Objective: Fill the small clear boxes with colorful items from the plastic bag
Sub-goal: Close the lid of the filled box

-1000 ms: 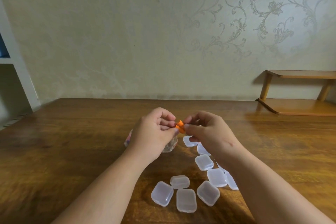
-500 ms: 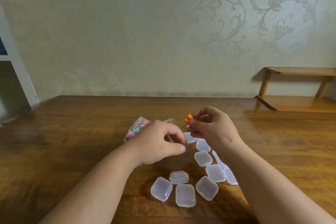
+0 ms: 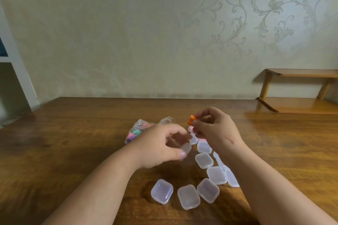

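My right hand (image 3: 215, 131) pinches a small orange item (image 3: 191, 120) between thumb and fingertips, raised above the table. Blurred by motion, my left hand (image 3: 161, 146) holds one small clear box (image 3: 185, 147) in its curled fingers, just left of the right hand. Several more small clear boxes (image 3: 204, 160) lie shut on the wooden table (image 3: 73, 151) in a curved row below and between my hands. Behind the left hand lies the clear plastic bag (image 3: 137, 131) with colorful items inside, partly hidden by the hand.
A low wooden shelf (image 3: 300, 105) stands at the table's back right against the patterned wall. A white shelf unit (image 3: 16, 71) is at the far left. Three of the boxes (image 3: 188, 199) lie nearest to me.
My left hand let go of the orange item, dropped toward the boxes and lifted one clear box from the near group. The right hand keeps the orange item, almost still.
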The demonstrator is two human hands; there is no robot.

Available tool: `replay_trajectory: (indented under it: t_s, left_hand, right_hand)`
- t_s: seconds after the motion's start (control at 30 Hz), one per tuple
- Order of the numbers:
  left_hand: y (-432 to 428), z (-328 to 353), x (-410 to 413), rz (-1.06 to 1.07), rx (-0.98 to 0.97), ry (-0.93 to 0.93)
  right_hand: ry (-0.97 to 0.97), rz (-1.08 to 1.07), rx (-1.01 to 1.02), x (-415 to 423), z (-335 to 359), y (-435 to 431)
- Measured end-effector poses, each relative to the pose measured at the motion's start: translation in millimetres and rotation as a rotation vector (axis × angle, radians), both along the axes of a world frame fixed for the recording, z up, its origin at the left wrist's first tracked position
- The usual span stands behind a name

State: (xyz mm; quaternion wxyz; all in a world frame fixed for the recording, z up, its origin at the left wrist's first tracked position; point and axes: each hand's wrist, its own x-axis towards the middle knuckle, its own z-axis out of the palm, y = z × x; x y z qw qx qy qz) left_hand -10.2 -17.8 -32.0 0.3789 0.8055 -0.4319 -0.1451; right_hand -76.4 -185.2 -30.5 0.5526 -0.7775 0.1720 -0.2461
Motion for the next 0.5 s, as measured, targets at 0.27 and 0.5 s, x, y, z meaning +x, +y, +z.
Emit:
replay_trajectory:
  t_s: [0.27, 0.5]
  left_hand:
    - [0.6, -2.2, 3.9, 0.212, -0.408, 0.121]
    - [-1.8, -3.9, 5.6, 0.26, -0.458, 0.102]
  right_hand:
    - [-0.002, 0.002, 0.028, -1.7, 3.5, 1.8]
    - [0.05, 0.048, 0.031, -1.5, 2.9, 3.4]
